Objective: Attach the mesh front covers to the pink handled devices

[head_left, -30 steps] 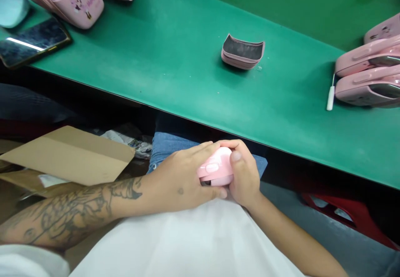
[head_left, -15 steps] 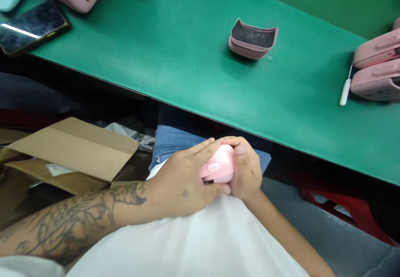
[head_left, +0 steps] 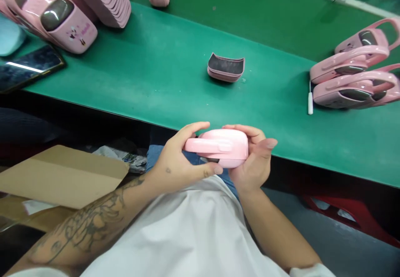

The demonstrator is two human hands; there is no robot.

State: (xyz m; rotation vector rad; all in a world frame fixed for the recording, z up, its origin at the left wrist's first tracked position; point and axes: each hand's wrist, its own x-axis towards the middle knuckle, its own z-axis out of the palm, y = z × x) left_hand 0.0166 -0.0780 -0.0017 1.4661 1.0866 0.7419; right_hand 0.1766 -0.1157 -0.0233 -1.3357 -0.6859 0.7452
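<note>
grip's just loosened: both hands were wrapped round the pink shell (head_left: 233, 145), now most of it shows, handle included. left hand (head_left: 175, 160) is half open round the handle end, thumb along the lower edge. right hand (head_left: 253, 160) cups the other end, thumb lifted clear. shell's over the lap, by the table (head_left: 175, 106) edge. to me that's less squeezing, more holding or turning it.

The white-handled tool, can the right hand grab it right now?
Probably not without letting go: the right hand cups the pink gadget, though nothing seems to block the way to the white-handled tool.
</note>
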